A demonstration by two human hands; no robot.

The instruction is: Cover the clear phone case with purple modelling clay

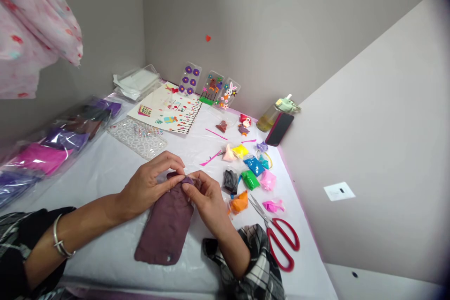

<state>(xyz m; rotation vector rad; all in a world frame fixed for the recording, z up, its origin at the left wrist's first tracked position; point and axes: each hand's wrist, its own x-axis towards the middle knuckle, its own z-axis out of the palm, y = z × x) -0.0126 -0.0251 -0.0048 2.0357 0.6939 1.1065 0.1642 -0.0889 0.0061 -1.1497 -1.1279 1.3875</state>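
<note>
A flat phone case [165, 225] covered in dark purple-brown clay lies slanted on the white-covered table, a small hole showing near its lower right corner. At its far end, my left hand [149, 183] pinches the clay edge between thumb and fingers. My right hand [207, 199] grips the same end beside it, with the thumb on top and the other fingers curled behind. A purple bit of clay [188, 180] shows between the two hands. The fingertips partly hide the edge there.
Right of my hands lie several clay packets, including an orange packet [239, 202], and open red-handled scissors [281, 239]. Farther back are a phone [280, 129], a bottle [269, 118], decorated cases [213, 85] and a drawing sheet [158, 103]. Bagged clay [42, 157] lines the left.
</note>
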